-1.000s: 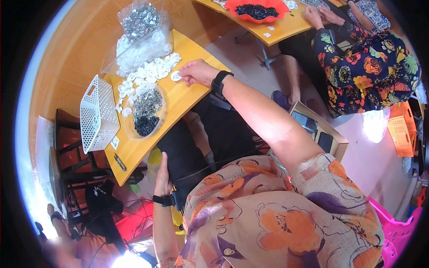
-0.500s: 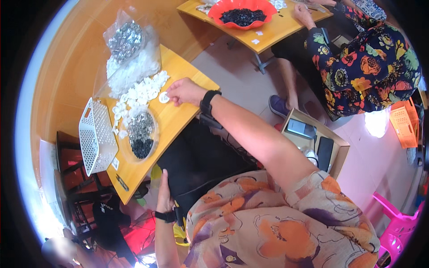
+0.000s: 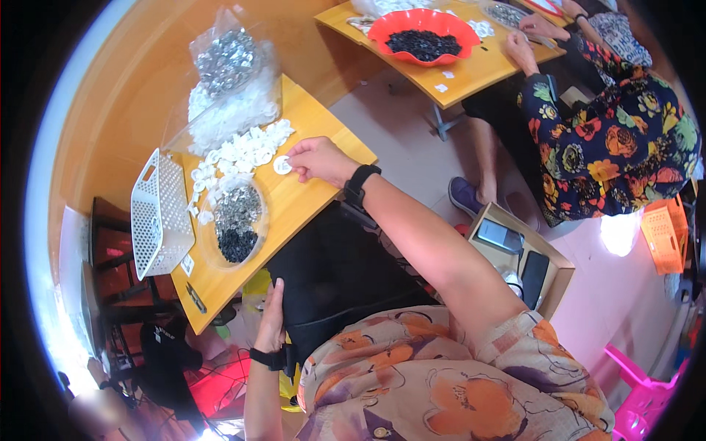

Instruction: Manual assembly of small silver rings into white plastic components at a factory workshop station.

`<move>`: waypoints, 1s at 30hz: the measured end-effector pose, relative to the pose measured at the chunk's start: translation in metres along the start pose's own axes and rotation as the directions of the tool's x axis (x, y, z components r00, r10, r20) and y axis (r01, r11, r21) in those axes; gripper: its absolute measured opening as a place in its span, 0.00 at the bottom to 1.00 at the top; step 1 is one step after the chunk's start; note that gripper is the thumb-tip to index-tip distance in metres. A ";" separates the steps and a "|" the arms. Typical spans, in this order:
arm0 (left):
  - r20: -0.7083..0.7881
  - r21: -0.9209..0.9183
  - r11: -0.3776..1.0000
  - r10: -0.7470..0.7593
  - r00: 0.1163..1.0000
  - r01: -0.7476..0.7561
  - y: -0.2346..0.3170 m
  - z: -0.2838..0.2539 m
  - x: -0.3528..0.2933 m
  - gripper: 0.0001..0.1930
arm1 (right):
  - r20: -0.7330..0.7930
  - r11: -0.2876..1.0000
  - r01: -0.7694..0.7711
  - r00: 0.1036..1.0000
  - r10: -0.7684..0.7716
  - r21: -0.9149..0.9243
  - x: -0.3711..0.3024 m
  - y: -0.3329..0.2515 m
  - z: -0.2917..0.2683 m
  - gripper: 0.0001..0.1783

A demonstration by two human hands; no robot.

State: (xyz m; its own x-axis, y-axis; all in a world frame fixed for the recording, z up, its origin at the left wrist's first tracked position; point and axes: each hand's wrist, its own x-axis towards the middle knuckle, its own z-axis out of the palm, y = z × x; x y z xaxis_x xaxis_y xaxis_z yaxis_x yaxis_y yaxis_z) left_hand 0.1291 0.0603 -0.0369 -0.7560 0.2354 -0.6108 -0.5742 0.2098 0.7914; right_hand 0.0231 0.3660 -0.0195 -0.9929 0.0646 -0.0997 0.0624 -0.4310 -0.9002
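the right hand point(image 3: 318, 159) reaches across the smooth wooden table point(image 3: 323, 125), fingertips pinching a small round white disc point(image 3: 282, 165) at the near edge of a heap of white plastic pieces point(image 3: 243, 151). the left hand point(image 3: 272, 317) lies spread on a black bag point(image 3: 346, 272), well apart from it, nearer the body.

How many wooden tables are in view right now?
2: the near table, where the right hand touches a white disc, and the far table holding the red bowl.
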 end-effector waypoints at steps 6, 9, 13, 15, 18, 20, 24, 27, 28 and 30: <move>0.089 0.004 0.998 0.059 0.994 -0.059 0.000 0.001 0.001 0.34 | 0.026 0.993 0.068 0.997 -0.066 -0.098 -0.009 0.000 0.008 0.08; 0.054 0.025 0.995 0.094 0.994 -0.096 -0.001 0.005 -0.002 0.30 | 0.039 0.988 0.098 0.995 -0.094 -0.121 -0.012 0.001 0.009 0.08; 0.062 0.028 0.999 0.042 0.997 -0.043 0.004 0.009 -0.013 0.41 | 0.042 0.976 0.148 0.989 -0.143 -0.159 -0.019 -0.002 0.010 0.08; 0.068 0.013 0.999 0.045 0.997 -0.046 0.003 0.012 -0.019 0.41 | 0.045 0.971 0.168 0.986 -0.163 -0.169 -0.020 -0.001 0.010 0.08; 0.075 -0.015 0.999 0.031 0.997 -0.030 0.011 0.017 -0.029 0.40 | 0.054 0.975 0.183 0.983 -0.177 -0.125 -0.020 0.001 0.013 0.08; 0.074 -0.033 0.999 0.020 0.997 -0.017 0.011 0.018 -0.031 0.40 | 0.035 0.974 0.181 0.983 -0.178 -0.139 -0.020 0.000 0.013 0.07; 0.086 0.016 0.997 0.072 0.994 -0.073 -0.009 0.001 -0.022 0.42 | 0.027 0.969 0.175 0.985 -0.173 -0.174 -0.019 0.001 0.015 0.06; 0.071 -0.035 0.998 0.045 0.996 -0.043 -0.011 -0.003 -0.023 0.43 | 0.038 0.970 0.185 0.983 -0.181 -0.160 -0.017 0.005 0.013 0.05; 0.062 -0.076 0.997 0.036 0.997 -0.032 -0.009 -0.003 -0.026 0.42 | 0.036 0.971 0.176 0.984 -0.172 -0.161 -0.017 0.006 0.014 0.05; 0.047 -0.095 0.994 0.052 0.998 -0.047 -0.011 -0.007 -0.028 0.42 | 0.044 0.972 0.165 0.986 -0.159 -0.169 -0.017 0.007 0.015 0.05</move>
State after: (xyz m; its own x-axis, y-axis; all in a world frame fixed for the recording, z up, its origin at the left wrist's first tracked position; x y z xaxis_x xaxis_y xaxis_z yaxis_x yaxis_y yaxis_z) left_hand 0.1537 0.0445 -0.0284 -0.7693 0.2899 -0.5693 -0.5650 0.1072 0.8181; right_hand 0.0385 0.3486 -0.0175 -0.9937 0.0924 0.0639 -0.0857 -0.2557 -0.9630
